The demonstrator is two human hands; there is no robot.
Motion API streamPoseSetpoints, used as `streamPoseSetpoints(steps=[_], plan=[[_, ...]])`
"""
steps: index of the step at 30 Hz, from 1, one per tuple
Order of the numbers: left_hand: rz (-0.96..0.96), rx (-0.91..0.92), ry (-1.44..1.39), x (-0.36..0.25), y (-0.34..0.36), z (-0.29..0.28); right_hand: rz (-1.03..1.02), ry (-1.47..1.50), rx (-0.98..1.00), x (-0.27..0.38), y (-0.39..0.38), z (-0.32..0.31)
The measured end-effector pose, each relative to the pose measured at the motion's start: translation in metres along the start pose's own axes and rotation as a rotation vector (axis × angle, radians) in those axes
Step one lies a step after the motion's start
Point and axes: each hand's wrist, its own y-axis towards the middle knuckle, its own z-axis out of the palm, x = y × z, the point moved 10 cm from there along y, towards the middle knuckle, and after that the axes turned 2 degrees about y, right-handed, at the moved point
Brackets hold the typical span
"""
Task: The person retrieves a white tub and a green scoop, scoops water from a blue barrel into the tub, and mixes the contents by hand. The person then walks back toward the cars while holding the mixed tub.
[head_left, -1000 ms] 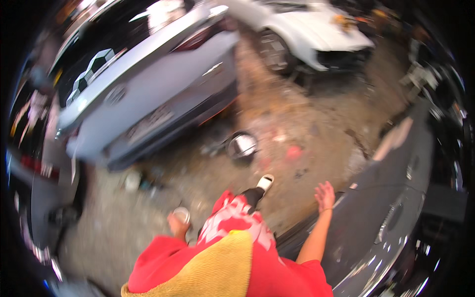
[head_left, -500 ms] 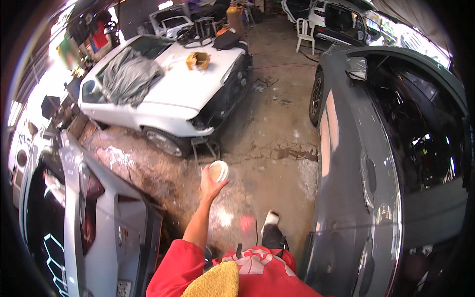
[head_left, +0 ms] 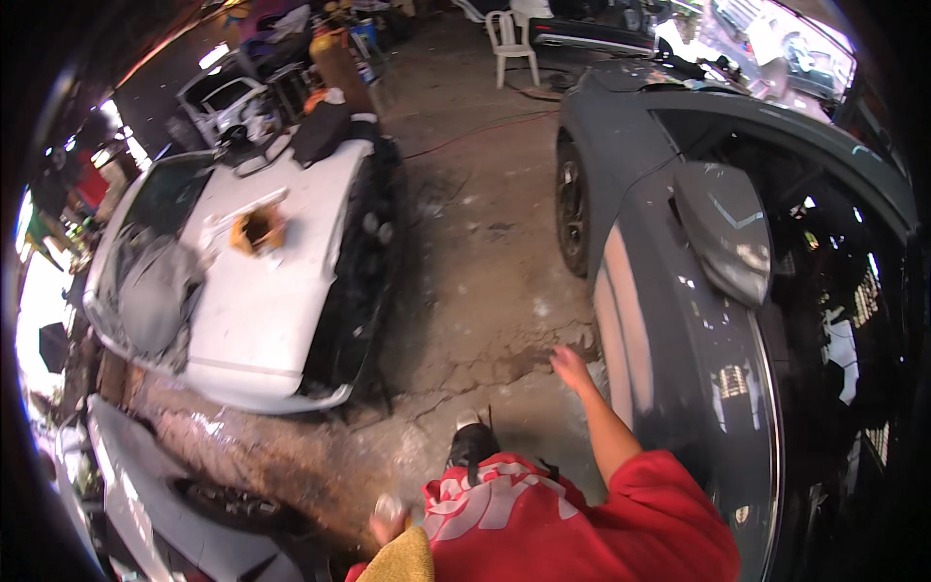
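My left hand [head_left: 385, 530] is low beside my body, closed on a small round white tub [head_left: 391, 507]. The tub is blurred, and what it contains does not show clearly. My right hand [head_left: 570, 368] reaches forward with bent arm, its fingers loosely apart and nothing visible in them. It is nearest the dark grey car [head_left: 655, 320], whose front panel carries pale pinkish patches [head_left: 626, 330]; the hand is apart from it. A yellow cloth [head_left: 402, 561] hangs at my left shoulder over the red shirt.
A white car body [head_left: 262, 330] stands ahead left, with a brown box [head_left: 257, 231] and a grey cover [head_left: 160, 296] on it. At the lower left is a silver-grey car [head_left: 165, 495]. A white plastic chair [head_left: 511, 44] stands far ahead. A red hose [head_left: 475, 131] crosses the cracked floor.
My left hand has drawn back toward my side with the tub. My right hand has come into view by the grey car. I have moved forward, and the view has shifted.
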Motion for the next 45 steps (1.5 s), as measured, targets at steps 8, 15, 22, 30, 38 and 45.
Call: streamPoseSetpoints(steps=[8,15,22,30,38,45], plan=[[-0.036,-0.082,0.035,-0.225,0.127,0.048,0.085,0.267,-0.171,0.054,0.245,-0.029],[0.603,-0.027,-0.057,-0.779,0.276,0.063,1.023,-0.505,0.367,-0.149,0.084,-0.029],[1.089,-0.163,-0.248,-1.246,0.272,0.058,1.225,-0.102,0.167,-0.106,0.279,-0.047],[0.59,-0.021,0.061,-1.29,0.376,0.119,0.123,-0.124,-0.273,0.124,0.962,-0.189],[-0.304,0.02,0.218,-1.153,0.434,0.178,-0.128,0.194,-0.113,0.432,1.304,-0.209],[0.069,0.071,-0.022,-1.474,0.598,0.243,0.732,-0.156,0.247,0.152,1.29,-0.193]])
